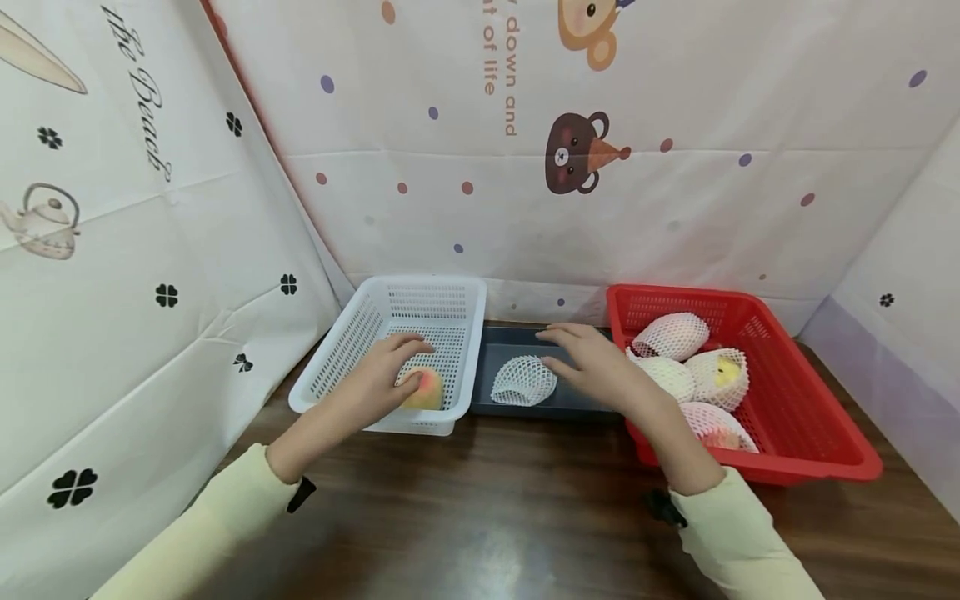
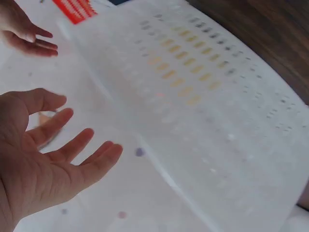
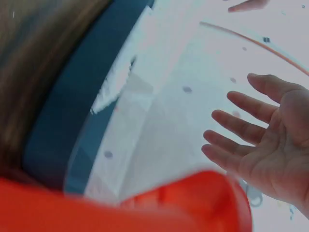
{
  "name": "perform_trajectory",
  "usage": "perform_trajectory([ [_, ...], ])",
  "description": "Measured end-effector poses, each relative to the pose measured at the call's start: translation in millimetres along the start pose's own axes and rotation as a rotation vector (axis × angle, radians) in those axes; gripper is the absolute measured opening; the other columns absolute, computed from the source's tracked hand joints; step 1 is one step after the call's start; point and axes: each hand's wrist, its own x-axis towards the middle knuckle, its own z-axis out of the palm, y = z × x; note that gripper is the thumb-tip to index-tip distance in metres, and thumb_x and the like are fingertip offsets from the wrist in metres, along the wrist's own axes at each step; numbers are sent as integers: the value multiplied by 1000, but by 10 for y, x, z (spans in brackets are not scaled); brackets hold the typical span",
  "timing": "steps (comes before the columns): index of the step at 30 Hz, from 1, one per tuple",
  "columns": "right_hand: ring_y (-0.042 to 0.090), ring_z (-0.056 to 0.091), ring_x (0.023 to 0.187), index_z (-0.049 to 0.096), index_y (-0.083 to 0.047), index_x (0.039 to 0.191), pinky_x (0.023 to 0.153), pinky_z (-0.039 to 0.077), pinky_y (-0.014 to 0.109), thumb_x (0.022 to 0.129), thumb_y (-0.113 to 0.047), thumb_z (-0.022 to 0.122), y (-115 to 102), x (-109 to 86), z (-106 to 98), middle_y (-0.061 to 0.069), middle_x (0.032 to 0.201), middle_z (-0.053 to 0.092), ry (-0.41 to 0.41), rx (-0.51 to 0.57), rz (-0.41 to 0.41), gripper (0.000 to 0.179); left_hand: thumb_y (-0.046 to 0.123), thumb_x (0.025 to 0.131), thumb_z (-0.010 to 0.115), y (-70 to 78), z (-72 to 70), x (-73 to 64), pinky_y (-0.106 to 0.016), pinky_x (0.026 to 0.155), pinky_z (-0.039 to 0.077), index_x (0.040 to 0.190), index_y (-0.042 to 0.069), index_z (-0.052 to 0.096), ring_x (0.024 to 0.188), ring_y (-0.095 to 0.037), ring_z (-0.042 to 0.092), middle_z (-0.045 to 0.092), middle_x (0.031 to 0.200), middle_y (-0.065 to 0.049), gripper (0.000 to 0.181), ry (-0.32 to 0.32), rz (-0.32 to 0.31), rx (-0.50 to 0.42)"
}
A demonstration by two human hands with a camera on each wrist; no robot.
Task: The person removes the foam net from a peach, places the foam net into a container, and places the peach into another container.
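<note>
Over the white basket (image 1: pixel 468 350) hovers my left hand (image 1: pixel 378 377), fingers loosely bent and holding nothing. Below it a yellow and pink peach (image 1: pixel 427 390) lies in the basket, partly covered by the hand. My right hand (image 1: pixel 600 367) hangs above the dark grey tray (image 1: pixel 498 337) near the red basket, its fingers spread and apart from everything, as the right wrist view also shows. An empty-looking white foam net (image 1: pixel 523 382) lies in the tray, left of the right hand's fingertips.
On the right stands a red basket (image 1: pixel 817 417) with several net-wrapped fruits, among them a yellowish one (image 1: pixel 717 377) and a pinkish one (image 1: pixel 716 427). Printed cloth walls (image 1: pixel 420 208) rise behind and at both sides. Brown wooden tabletop (image 1: pixel 480 500) stretches in front.
</note>
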Motion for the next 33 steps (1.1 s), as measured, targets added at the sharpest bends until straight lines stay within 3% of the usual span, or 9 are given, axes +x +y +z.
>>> perform_trajectory([
  [8, 44, 46, 133, 57, -5, 141, 106, 43, 64, 94, -22, 72, 178, -383, -267, 24, 145, 52, 34, -21, 116, 52, 4, 91, 68, 360, 8, -93, -52, 108, 44, 128, 9, 66, 128, -36, 51, 57, 140, -12, 37, 111, 134, 33],
  [14, 46, 45, 131, 55, -6, 143, 96, 50, 65, 90, -24, 77, 405, -669, -347, 24, 143, 52, 25, -42, 244, 61, 3, 92, 66, 512, 109, -107, -45, 104, 49, 125, 10, 68, 125, -31, 53, 60, 137, -9, 34, 177, 279, 59],
  [19, 48, 47, 130, 55, -4, 142, 97, 47, 67, 90, -22, 76, 596, -815, -370, 25, 141, 54, 12, -55, 272, 58, 4, 91, 68, 623, 215, -71, -43, 101, 52, 121, 10, 70, 125, -28, 55, 61, 135, -8, 30, 229, 380, 89],
  [25, 52, 51, 124, 57, -1, 139, 95, 47, 69, 90, -19, 76, 743, -915, -384, 29, 135, 57, 15, -91, 282, 56, 6, 91, 66, 754, 355, -5, -37, 104, 50, 122, 11, 69, 126, -25, 54, 60, 136, -8, 32, 220, 439, 59],
  [33, 55, 48, 125, 56, 2, 138, 97, 42, 73, 92, -20, 74, 840, -995, -392, 33, 135, 55, 13, -103, 309, 54, 12, 93, 67, 887, 524, 101, -38, 105, 49, 127, 16, 67, 128, -23, 53, 59, 139, -5, 34, 137, 424, 38],
])
